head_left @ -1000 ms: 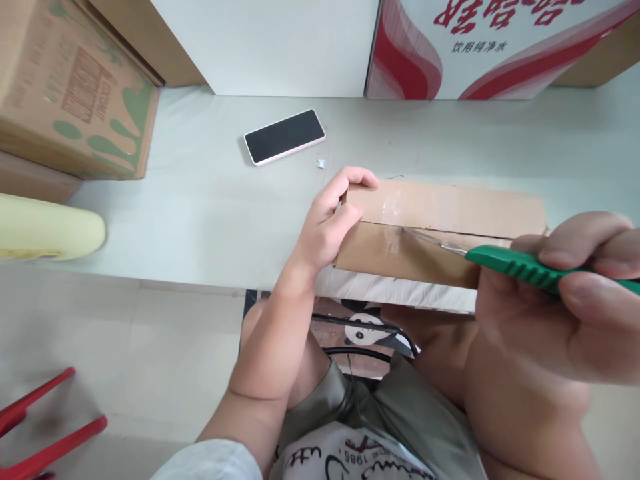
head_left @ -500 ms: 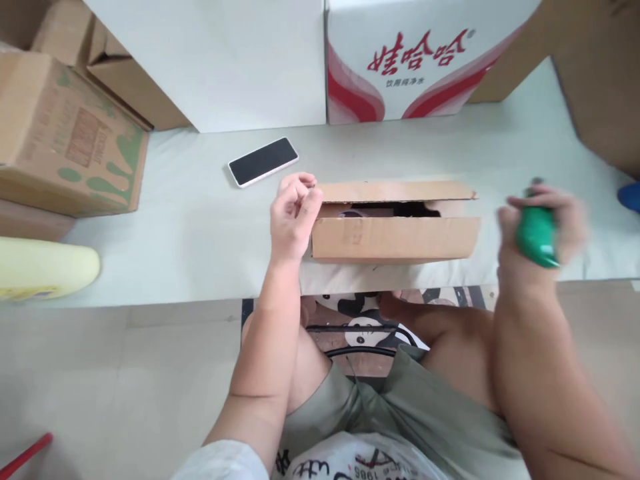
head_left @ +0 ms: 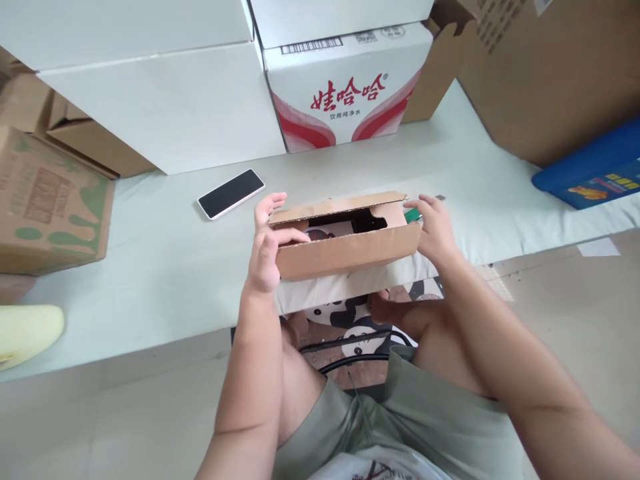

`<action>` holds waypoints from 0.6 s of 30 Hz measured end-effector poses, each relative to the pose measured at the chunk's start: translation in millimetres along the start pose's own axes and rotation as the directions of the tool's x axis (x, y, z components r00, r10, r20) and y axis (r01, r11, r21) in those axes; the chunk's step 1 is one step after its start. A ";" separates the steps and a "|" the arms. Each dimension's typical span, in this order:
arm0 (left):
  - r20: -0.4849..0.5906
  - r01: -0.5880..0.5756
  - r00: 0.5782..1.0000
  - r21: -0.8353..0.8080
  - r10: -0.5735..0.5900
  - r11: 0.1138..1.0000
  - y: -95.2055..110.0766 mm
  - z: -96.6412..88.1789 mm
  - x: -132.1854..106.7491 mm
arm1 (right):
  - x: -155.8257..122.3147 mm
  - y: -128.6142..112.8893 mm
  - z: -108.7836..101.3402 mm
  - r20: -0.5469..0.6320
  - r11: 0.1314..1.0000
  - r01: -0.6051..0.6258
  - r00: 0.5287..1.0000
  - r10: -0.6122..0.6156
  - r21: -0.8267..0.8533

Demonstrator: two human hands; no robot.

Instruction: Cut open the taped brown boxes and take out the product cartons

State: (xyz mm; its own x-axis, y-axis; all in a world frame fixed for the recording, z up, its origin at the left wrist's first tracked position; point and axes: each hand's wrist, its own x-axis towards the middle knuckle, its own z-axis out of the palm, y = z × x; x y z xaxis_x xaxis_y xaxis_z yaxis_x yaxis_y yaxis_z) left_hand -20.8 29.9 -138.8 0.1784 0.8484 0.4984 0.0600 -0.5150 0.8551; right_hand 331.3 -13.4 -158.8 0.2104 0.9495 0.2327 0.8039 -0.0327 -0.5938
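Observation:
A long brown cardboard box (head_left: 350, 252) lies near the table's front edge, its top flaps parted. Through the gap show dark contents and a printed surface (head_left: 330, 231). At the box's left end is my left hand (head_left: 265, 250), its index finger over the front edge into the gap, the other fingers by the back flap; it grips this end. My right hand (head_left: 436, 225) is at the right end, closed around a smooth green object (head_left: 413, 215). Only a small part of that object shows between fingers and box, so its kind is unclear.
A phone (head_left: 231, 193) lies behind the box on the left. White cartons (head_left: 345, 100) stand along the back. Brown boxes (head_left: 60, 207) are at the left, with a pale yellow bottle-like thing (head_left: 30, 333) in front. A blue package (head_left: 595, 167) lies at the right.
My right hand has come in from the right with the green object to the box's right end. My left index finger has moved into the box's gap. The view has shifted.

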 end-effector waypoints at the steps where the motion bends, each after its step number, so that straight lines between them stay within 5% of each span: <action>1: 0.004 -0.004 1.000 -0.008 0.004 1.000 -0.9 -0.3 -0.2 | -2.7 -8.4 -3.0 -0.085 0.998 0.009 0.996 -0.003 0.067; 6: 0.005 0.007 1.000 -0.072 -0.007 0.997 0.1 -0.4 0.8 | -23.4 -42.5 -13.9 -0.291 0.887 0.301 0.935 -0.203 0.349; 9: 0.030 -0.009 0.999 -0.151 0.013 0.988 8.0 -0.6 3.9 | -35.1 -50.2 -12.6 -0.212 0.834 0.360 0.931 -0.296 0.417; 13: 0.014 -0.004 1.000 -0.288 0.008 0.958 18.2 0.1 8.6 | -41.0 -53.2 -8.9 -0.078 0.868 0.316 0.947 -0.310 0.383; 18: -0.074 -0.025 0.997 -0.350 -0.001 0.937 19.5 3.3 10.8 | -42.9 -53.6 -10.9 -0.059 0.829 0.428 0.897 -0.438 0.359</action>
State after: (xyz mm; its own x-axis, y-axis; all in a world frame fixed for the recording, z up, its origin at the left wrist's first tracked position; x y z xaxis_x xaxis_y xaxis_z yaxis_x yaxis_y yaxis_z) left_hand -14.4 28.6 -117.2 0.1055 0.8557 0.5066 -0.2917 -0.4604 0.8384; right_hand 285.2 -55.8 -128.5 -0.1305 0.8479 0.5138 0.5572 0.4914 -0.6694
